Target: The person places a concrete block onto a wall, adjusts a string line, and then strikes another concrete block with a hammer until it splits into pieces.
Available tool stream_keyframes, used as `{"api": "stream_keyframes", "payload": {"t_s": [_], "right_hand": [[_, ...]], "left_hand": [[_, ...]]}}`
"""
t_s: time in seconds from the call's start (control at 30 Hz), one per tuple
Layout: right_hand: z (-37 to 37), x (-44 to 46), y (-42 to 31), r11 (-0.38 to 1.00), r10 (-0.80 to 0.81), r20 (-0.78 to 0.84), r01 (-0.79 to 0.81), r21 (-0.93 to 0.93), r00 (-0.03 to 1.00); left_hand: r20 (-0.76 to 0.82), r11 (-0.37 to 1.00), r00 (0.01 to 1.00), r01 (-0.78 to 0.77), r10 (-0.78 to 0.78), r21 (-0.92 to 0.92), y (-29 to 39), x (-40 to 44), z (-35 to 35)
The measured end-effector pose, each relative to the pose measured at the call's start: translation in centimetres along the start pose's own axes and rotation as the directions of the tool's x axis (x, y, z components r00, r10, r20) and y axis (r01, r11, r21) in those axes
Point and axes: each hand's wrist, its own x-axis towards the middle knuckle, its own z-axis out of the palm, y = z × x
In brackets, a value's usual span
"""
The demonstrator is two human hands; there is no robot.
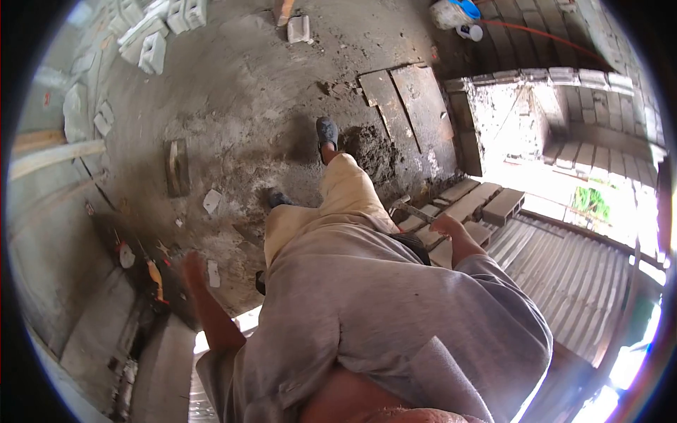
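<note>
My right hand (444, 227) is out at my right side, fingers closed around a hammer-like tool (417, 211) that points forward over some concrete blocks (503, 204). Its exact shape is hard to make out. My left hand (194, 269) hangs low at my left side, smeared by motion, and its fingers cannot be made out. A small pale scrap (214, 273) lies on the floor just beside it. Beneath me are my legs in tan trousers, one dark shoe (326, 131) ahead of the other.
Wet mortar (375, 149) and flat boards (412, 106) lie ahead to the right. A corrugated sheet (557, 271) is at the right, a bucket (451, 14) far ahead. Loose blocks (151, 53) stand at the upper left; wooden beams (56, 158) jut from the left.
</note>
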Motion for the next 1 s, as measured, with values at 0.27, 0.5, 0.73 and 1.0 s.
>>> {"api": "stream_keyframes", "payload": {"t_s": [0.27, 0.5, 0.73, 1.0], "right_hand": [[1.8, -1.2, -0.6, 0.9, 0.012, 0.221, -0.107, 0.423, 0.975], [2.2, 6.8, -2.4, 0.801, -0.045, 0.45, -0.238, 0.55, 0.892], [-5.7, 5.6, -5.0, 0.73, -0.018, 0.212, -0.133, 0.671, 0.977], [-13.6, 3.9, -9.9, 0.634, 0.018, 0.199, -0.165, 0.756, 0.98]], "left_hand": [[0.286, 0.828, 0.958, -0.145, -0.02, 0.542, 1.3, 0.4, 17.4], [0.356, 0.542, 0.925, -0.232, -0.134, 0.808, 8.2, -1.4, 20.9], [0.03, 0.647, 0.984, 0.092, -0.175, 0.757, 17.9, -2.6, 26.5], [0.268, 0.61, 0.934, -0.073, -0.235, 0.789, 27.1, 2.4, 39.5]]}}
